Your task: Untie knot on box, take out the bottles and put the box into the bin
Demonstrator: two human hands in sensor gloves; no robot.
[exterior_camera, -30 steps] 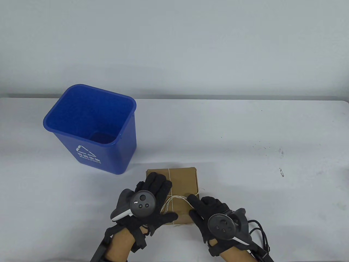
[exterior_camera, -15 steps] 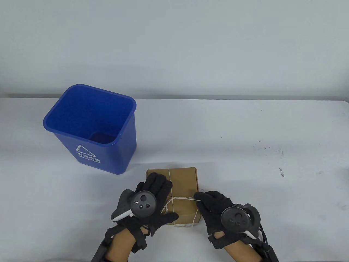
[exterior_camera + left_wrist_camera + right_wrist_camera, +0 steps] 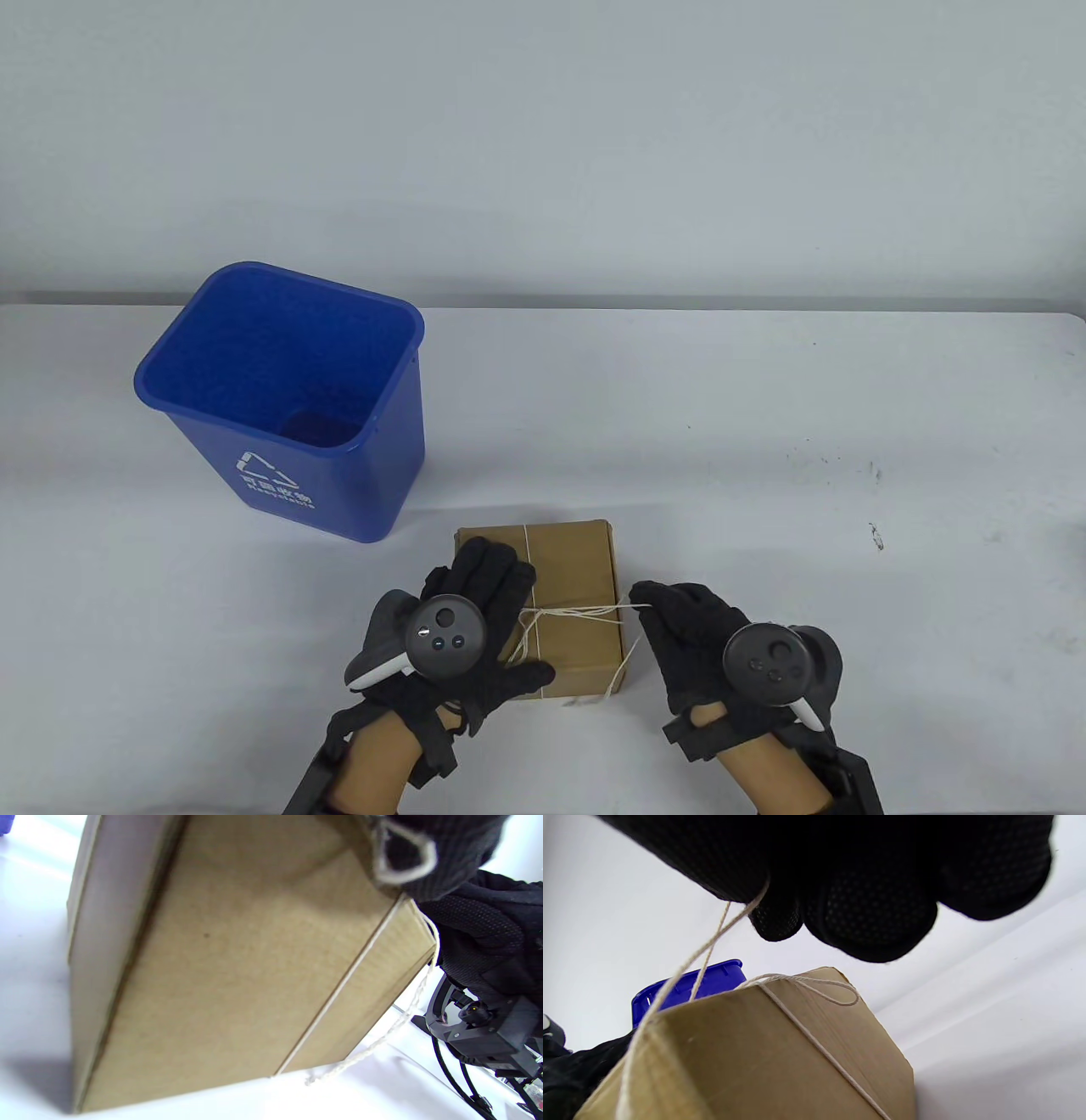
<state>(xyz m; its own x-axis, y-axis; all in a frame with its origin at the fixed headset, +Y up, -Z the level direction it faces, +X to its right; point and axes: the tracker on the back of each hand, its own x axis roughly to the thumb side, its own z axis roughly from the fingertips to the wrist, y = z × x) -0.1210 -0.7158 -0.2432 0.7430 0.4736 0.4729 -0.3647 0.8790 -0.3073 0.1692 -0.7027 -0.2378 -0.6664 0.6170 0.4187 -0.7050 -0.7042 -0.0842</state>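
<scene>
White table [image 3: 764,407] carries a blue bin [image 3: 280,399] at far left and a brown box [image 3: 568,569] near the front edge, between the hands. Left hand [image 3: 475,620] lies flat, fingers straight, pressing the box top. Right hand [image 3: 687,637], just right of the box, pinches the string [image 3: 585,611], which runs taut leftward to the knot [image 3: 530,613]; pull likely goes rightward, away from the box.

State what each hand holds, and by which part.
The right hand pinches the string by its free end, just off the box's right edge. The left hand holds nothing; it rests flat on the box top.
</scene>
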